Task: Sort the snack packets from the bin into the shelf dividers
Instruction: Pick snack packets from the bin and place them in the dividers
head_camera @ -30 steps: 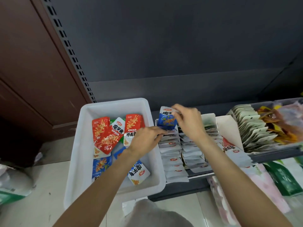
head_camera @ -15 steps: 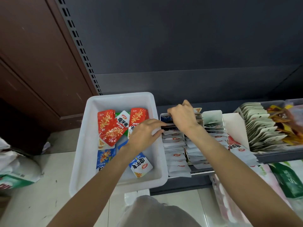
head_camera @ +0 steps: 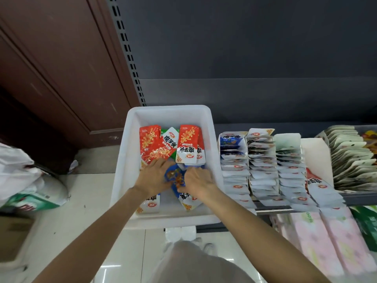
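Both hands are down in the white bin (head_camera: pixel 122 160): left hand (head_camera: pixel 154 176) and right hand (head_camera: pixel 196 180) each have a grip on the blue packet (head_camera: pixel 173 175), just below the red packets (head_camera: pixel 151 144).

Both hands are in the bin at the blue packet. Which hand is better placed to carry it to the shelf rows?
Probably the right hand: it touches the blue packet on the side nearer the blue row; the left hand is farther away.

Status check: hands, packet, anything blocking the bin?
Both hands in the bin: left hand and right hand on a blue packet. Grip unclear. Red packets behind, nothing blocking.
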`<state>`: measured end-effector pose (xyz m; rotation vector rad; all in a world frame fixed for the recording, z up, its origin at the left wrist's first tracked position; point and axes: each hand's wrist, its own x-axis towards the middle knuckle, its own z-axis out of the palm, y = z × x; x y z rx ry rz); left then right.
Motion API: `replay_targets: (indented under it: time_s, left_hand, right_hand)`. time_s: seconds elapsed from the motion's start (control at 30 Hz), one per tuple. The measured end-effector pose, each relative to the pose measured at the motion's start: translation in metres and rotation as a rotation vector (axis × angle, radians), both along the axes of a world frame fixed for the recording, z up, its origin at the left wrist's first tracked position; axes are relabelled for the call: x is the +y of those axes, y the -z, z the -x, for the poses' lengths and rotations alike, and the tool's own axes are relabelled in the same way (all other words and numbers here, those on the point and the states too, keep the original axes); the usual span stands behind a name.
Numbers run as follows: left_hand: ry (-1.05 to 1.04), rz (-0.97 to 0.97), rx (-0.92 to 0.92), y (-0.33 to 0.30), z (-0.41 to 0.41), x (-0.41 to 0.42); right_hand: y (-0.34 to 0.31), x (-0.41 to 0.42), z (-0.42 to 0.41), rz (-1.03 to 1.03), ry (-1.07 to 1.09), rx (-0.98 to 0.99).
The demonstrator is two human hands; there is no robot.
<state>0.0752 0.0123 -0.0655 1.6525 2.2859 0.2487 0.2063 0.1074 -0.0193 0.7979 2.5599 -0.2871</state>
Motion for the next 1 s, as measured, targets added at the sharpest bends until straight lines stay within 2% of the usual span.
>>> replay_targets:
  time_s: [0.07, 0.13, 0.3, 0.4, 0.5, 0.6, 0.63, 0.7, 0.8, 0.93, 1.0]
  left_hand:
    - [-0.008, 0.021, -0.002, 0.003, -0.003, 0.003]
    - [0.035, -0.043, 0.012, 0.007, -0.003, 0.005]
    - [0.196, -0.021, -0.049, 0.003, 0.006, 0.005]
    - [0.166, -0.024, -0.238, -0.012, 0.012, 0.001]
    - [-0.028, -0.162, -0.578, -0.033, 0.009, -0.005]
    - [-0.165, -0.303, -0.856, -0.061, -0.009, 0.001]
    - [-0.167, -0.317, -0.905, -0.069, -0.016, 0.005]
    - [-0.137, -0.335, -0.950, -0.083, -0.032, 0.017]
    - [-0.091, -0.384, -0.875, -0.093, -0.051, 0.035]
    - [-0.127, -0.576, -0.731, -0.102, -0.069, 0.066]
    - [-0.128, -0.635, -0.551, -0.100, -0.071, 0.081]
  right_hand:
    - [0.011, -0.004, 0.006, -0.031, -0.019, -0.097]
    - [0.020, -0.008, 0.010, 0.011, -0.008, -0.117]
    - [0.011, -0.007, 0.006, 0.150, 0.068, 0.096]
    - [-0.020, 0.005, -0.010, 0.123, 0.118, 0.301]
    - [-0.059, 0.025, -0.036, 0.209, 0.293, 0.627]
    - [-0.090, 0.043, -0.058, 0.583, 0.507, 0.977]
    - [-0.094, 0.047, -0.063, 0.704, 0.557, 1.038]
    - [-0.095, 0.052, -0.071, 0.794, 0.604, 1.063]
    - [-0.095, 0.056, -0.082, 0.718, 0.633, 1.126]
    - [-0.116, 0.073, -0.114, 0.350, 0.704, 1.459]
    - [-0.125, 0.087, -0.134, 0.211, 0.693, 1.610]
